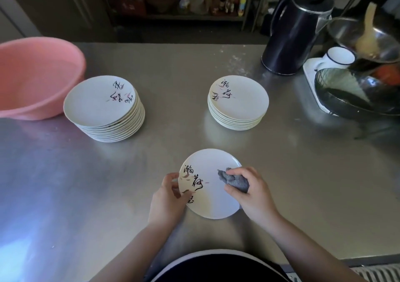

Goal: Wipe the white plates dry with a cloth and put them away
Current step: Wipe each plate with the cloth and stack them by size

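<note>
A white plate [213, 197] with black brush lettering is held just above the steel table, near the front edge. My left hand [165, 201] grips its left rim, thumb on the face. My right hand [255, 193] holds a bunched grey cloth [234, 179] and presses it on the plate's right side. Further back stand two stacks of the same plates: a taller stack [104, 108] at the left and a lower stack [238, 102] at the right.
A pink plastic basin [32, 76] sits at the far left beside the taller stack. A black kettle [290, 33] stands at the back right. A white mug [337, 59], a dark pan [350, 93] and a metal bowl [368, 37] crowd the right edge.
</note>
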### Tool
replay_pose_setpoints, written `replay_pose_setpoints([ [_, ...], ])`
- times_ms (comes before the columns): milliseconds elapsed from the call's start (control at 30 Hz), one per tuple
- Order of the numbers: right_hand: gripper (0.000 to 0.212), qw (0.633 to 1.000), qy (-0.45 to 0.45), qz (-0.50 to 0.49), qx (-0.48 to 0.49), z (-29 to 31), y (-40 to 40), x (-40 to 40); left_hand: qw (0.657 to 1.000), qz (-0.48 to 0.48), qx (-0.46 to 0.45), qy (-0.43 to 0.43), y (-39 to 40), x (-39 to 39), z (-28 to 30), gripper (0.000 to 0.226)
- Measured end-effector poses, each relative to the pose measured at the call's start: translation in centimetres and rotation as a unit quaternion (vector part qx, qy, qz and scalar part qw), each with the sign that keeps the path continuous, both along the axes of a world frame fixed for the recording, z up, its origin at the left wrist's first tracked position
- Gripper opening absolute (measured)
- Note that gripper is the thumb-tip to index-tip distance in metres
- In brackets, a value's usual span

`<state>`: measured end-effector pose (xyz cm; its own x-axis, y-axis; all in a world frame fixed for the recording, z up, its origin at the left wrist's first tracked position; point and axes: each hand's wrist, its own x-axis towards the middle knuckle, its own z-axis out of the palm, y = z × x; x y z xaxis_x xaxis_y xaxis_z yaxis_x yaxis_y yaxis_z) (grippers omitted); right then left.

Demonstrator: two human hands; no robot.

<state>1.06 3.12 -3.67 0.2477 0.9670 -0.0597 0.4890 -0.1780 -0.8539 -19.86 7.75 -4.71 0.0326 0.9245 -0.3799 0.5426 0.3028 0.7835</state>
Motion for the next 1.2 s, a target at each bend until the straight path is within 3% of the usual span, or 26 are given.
replay_pose_setpoints([
  [200, 0.032, 1.000, -0.005, 0.024, -0.002, -0.5, 1.2, -0.5, 0.984, -0.127, 0.121, 0.021, 0.9, -1.2, 0.5, 0.068],
  [333, 0.033, 0.995, -0.049, 0.083, -0.023, -0.8, 1.8, -1.1, 0.963, -0.251, 0.067, 0.065, 1.9, -1.1, 0.7, 0.094],
  [567, 0.038, 0.970, -0.215, 0.112, -0.033, -1.6, 2.9, -0.7, 0.953, -0.285, 0.061, 0.084, 2.5, -1.3, -0.1, 0.104],
  [767, 0.038, 0.957, -0.198, 0.210, 0.003, -2.1, 4.4, -3.3, 0.947, -0.294, 0.078, 0.101, 2.6, -1.1, -0.5, 0.109],
  [933, 0.031, 0.930, -0.186, 0.317, -0.024, -1.3, 2.6, -1.4, 0.946, -0.294, 0.084, 0.108, 2.7, -1.3, -0.9, 0.110],
  [1100, 0.033, 0.961, -0.203, 0.177, -0.057, -1.0, 3.8, 2.0, 0.947, -0.293, 0.083, 0.103, 2.7, -1.2, -0.7, 0.107],
  [1200, 0.035, 0.955, -0.236, 0.165, -0.074, -0.9, 4.5, 1.5, 0.943, -0.301, 0.088, 0.113, 2.7, -1.1, -0.6, 0.107],
])
